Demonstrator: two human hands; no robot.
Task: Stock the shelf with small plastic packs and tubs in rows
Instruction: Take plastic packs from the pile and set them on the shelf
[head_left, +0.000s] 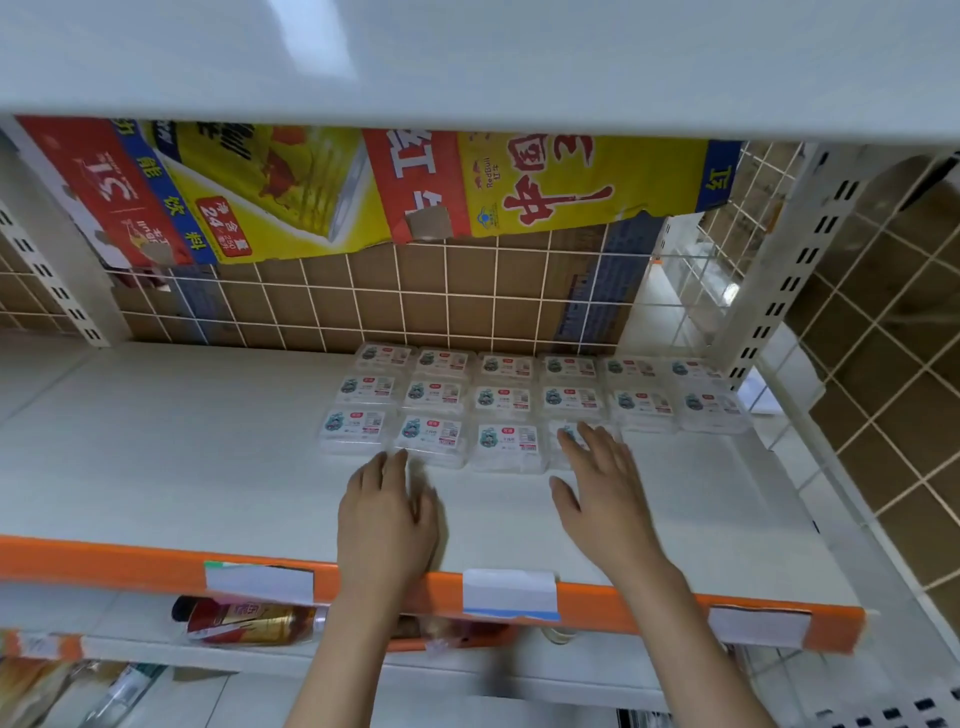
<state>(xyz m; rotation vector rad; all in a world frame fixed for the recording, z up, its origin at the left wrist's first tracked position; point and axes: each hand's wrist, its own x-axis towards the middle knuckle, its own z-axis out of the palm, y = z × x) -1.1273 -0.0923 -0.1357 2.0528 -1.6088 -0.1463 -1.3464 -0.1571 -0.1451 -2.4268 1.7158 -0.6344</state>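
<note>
Clear flat packs (506, 447) with white labels and a teal picture, lying in three rows at centre right on the white shelf (182, 447). Left hand (387, 512) flat, fingers together, tips at a front-row pack. Right hand (605, 488) spread, fingertips on the front row's rightmost pack.

Print on the clear packs (506, 400) is too small to read, the front-row pack (563, 444) is partly covered by the right hand (605, 493) (its fingertips blurred), the left hand (387, 512) is motion-smeared, and the bottle (249, 621) below sits half hidden behind the orange shelf edge (130, 564).
</note>
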